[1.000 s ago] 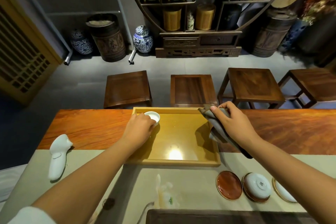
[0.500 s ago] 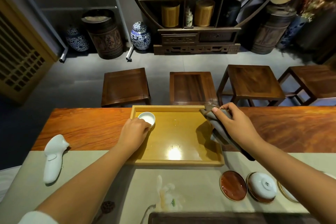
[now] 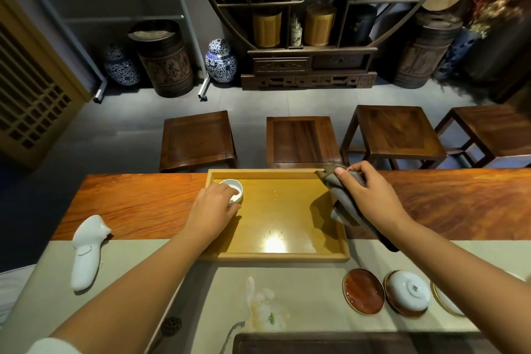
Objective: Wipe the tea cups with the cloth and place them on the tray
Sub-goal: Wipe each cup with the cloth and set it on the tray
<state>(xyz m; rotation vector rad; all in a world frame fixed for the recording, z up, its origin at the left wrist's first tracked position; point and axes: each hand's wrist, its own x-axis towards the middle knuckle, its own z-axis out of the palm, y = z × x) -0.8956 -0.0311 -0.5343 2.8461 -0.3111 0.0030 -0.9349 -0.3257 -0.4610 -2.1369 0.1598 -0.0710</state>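
Note:
A small white tea cup (image 3: 233, 189) stands upright in the far left corner of the yellow wooden tray (image 3: 281, 256). My left hand (image 3: 212, 211) rests against the cup's near side, fingers curled around it. My right hand (image 3: 370, 198) hovers over the tray's far right corner, pinching a grey cloth (image 3: 342, 204) that hangs down over the tray's right rim. Near the right front, an upturned white cup (image 3: 408, 292) sits on a round coaster.
A bare red-brown coaster (image 3: 363, 291) lies beside the upturned cup, and another white piece (image 3: 445, 300) is half hidden by my right arm. A white controller (image 3: 86, 250) lies at the left. Several wooden stools (image 3: 198, 138) stand beyond the table (image 3: 138, 201).
My left hand has set the cup lower into the tray's far left corner and stays on it. My right hand with the cloth has barely moved.

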